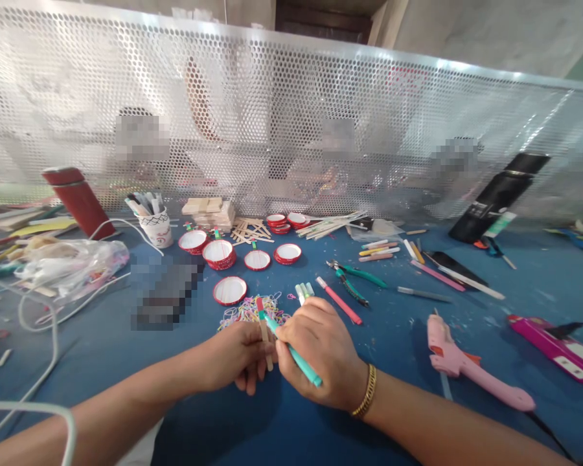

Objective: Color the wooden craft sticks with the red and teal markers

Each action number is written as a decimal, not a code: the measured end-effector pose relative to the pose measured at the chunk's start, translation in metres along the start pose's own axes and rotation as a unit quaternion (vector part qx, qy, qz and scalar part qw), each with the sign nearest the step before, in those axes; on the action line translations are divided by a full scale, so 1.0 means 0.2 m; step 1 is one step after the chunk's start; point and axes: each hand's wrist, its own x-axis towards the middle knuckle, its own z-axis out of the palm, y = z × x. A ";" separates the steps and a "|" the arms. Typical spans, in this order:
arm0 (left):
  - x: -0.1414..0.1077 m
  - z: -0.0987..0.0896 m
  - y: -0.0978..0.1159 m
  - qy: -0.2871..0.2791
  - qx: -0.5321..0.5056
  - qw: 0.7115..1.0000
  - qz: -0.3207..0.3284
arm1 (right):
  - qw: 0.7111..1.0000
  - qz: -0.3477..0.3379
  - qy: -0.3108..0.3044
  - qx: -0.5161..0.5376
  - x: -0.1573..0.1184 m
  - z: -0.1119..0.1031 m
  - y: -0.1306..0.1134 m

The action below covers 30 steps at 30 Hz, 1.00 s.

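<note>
Near the middle of the blue table, my left hand [240, 355] pinches a small wooden stick [265, 333] upright. The stick's top end is red, with green just below. My right hand [320, 349] grips a teal marker [305, 364] slantwise, its tip at the green part of the stick. Behind the fingers lies a heap of colourful rubber bands [233, 312]. Several light-capped markers [304, 292] stick out just beyond my right hand, partly hidden by it.
Red-rimmed lids [230, 290] stand behind the bands. Green pliers [350, 285] and a red marker [340, 301] lie right of centre. A pink glue gun [480, 375] is at right, a cup of pens [156, 228] and red bottle [80, 204] at left. A perforated metal screen [272, 116] spans the back.
</note>
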 end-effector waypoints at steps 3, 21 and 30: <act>0.01 0.00 -0.02 0.000 -0.008 1.000 0.003 | 1.000 0.006 0.012 -0.003 0.00 0.00 0.00; 0.00 0.00 0.00 0.009 0.009 1.000 -0.012 | 1.000 -0.021 0.008 -0.001 0.00 0.00 -0.02; 0.00 0.00 -0.01 0.009 0.014 1.000 -0.003 | 1.000 -0.013 -0.006 -0.003 0.01 0.00 -0.02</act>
